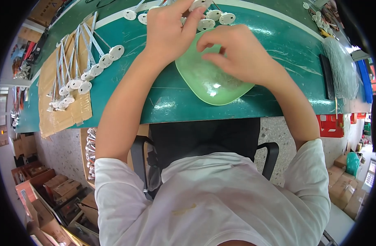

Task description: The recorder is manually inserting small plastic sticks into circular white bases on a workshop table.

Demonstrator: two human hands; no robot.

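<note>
At the table's far side my left hand [166, 35] is closed on a white round disc-ended metal rod [200, 4], its disc showing between thumb and fingers; the upper frame edge cuts off the rest. My right hand [246, 53] hovers over a pale green bowl [206, 88], its index finger and thumb curled toward each other. Anything between those tips is too small to make out. Inside the bowl, small contents look blurred. More of the white discs [226, 18] lie just beyond the bowl, partly hidden by my left hand.
Several disc-ended rods [105, 61] lie on a cardboard sheet [83, 108] at the left of the green table [171, 108]. A black tray-like object [326, 77] and clear plastic wrap [343, 74] are at the right. A black chair [204, 137] stands against the near edge, with boxes below left.
</note>
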